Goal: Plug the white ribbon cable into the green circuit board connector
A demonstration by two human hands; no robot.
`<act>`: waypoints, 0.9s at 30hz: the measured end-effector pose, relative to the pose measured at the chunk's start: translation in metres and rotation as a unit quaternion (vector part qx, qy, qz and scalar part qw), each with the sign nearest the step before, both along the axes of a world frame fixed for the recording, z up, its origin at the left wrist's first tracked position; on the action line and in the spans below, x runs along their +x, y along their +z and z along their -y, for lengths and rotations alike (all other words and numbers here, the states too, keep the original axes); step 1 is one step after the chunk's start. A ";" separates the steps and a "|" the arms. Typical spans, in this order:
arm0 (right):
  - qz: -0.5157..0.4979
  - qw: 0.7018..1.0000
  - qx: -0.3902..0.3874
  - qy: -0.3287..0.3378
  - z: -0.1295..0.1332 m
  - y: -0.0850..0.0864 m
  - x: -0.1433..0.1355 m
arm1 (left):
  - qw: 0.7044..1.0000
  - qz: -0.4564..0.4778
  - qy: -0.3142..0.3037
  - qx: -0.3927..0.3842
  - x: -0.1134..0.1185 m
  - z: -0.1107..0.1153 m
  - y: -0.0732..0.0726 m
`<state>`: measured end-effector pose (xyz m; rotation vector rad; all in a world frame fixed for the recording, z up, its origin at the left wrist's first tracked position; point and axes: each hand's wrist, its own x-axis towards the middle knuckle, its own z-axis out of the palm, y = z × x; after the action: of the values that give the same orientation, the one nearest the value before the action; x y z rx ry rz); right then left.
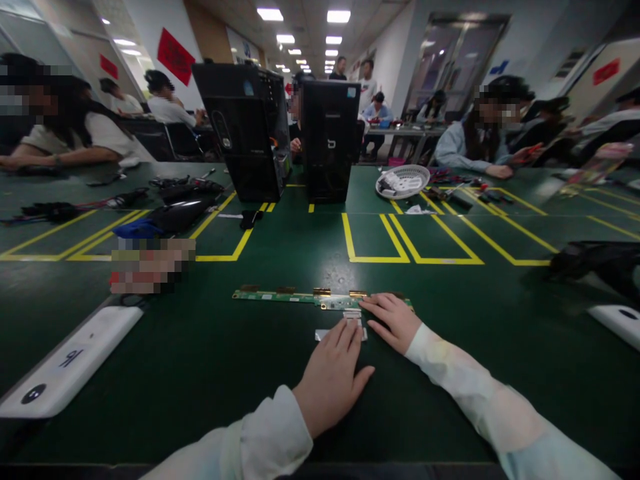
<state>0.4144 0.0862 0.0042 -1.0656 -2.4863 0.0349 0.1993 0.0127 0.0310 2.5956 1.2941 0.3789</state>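
A circuit board [275, 297] lies across the table [215, 373], the right hand [393, 321] over its right part, the left hand [330, 380] just nearer. Beyond stand two computer towers [327, 133], a basket [425, 177] to their right, cables [55, 212] to their left.

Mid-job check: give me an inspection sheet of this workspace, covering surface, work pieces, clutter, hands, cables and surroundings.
Surface: green table, marked with yellow tape.
Job's things: long narrow circuit board, lying flat; silvery strip, partly hidden.
Clutter: two black computer towers, white basket, white device.
Hands: left hand palm down, fingers over the strip; right hand at the board's right part.
Cables: dark bundle, far left.
Surroundings: people seated nearby, ceiling lights on.
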 end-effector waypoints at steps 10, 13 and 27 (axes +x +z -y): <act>-0.007 1.000 0.005 0.005 0.001 -0.002 0.001 | 1.000 -0.003 -0.007 -0.005 -0.001 -0.004 0.000; -0.005 1.000 0.010 0.008 0.000 -0.005 0.002 | 1.000 -0.003 -0.017 -0.007 -0.003 -0.005 0.000; -0.005 1.000 0.004 0.013 0.000 -0.005 0.003 | 0.998 0.006 -0.058 -0.033 -0.012 -0.013 0.004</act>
<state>0.4169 0.0865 -0.0007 -1.0279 -2.4894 0.0389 0.1869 0.0261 0.0348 2.5947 1.1254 0.3253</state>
